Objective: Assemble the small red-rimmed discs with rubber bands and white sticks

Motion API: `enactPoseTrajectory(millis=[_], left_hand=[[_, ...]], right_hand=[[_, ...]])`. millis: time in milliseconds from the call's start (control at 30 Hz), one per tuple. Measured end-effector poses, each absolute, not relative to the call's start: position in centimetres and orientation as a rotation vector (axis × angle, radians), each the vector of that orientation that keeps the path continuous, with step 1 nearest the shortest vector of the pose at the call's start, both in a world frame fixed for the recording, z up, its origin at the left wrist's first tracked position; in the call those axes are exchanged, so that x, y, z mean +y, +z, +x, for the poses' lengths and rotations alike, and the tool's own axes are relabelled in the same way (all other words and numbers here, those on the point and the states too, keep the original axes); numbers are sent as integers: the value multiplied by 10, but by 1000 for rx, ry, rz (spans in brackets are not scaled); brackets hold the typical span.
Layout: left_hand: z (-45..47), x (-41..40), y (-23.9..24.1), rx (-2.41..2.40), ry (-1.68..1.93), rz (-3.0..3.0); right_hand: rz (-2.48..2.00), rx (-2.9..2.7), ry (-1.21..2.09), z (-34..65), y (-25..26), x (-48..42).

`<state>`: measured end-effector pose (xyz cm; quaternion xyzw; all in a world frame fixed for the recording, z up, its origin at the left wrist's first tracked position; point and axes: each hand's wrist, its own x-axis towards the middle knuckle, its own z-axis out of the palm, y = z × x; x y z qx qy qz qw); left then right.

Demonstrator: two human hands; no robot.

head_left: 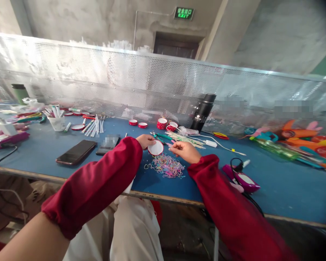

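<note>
My left hand is closed on the edge of a small round drum with a white face and a red rim, tilted toward me. Just to its right, my right hand has its thumb and fingers pinched together. Something pinkish shows at those fingertips, too small to make out. Below both hands, a loose pile of coloured rubber bands lies on the blue tabletop. Behind them are teal-handled pliers and a bundle of thin pale sticks.
Two phones, one a dark phone, lie left. Behind stand red drums, a black thermos and a perforated metal screen. A cup of markers is far left. A purple power strip and orange balloons lie right.
</note>
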<state>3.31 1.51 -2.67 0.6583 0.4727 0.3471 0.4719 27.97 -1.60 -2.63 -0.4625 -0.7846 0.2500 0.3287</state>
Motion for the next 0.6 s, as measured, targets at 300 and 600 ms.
enactPoseTrajectory(millis=[300, 600], left_hand=[[32, 7, -20, 1164, 797, 1604], [33, 1, -16, 1161, 735, 1619]], right_hand=[[-1216, -2032, 556, 280, -21, -18], [-1276, -1804, 685, 279, -24, -15]])
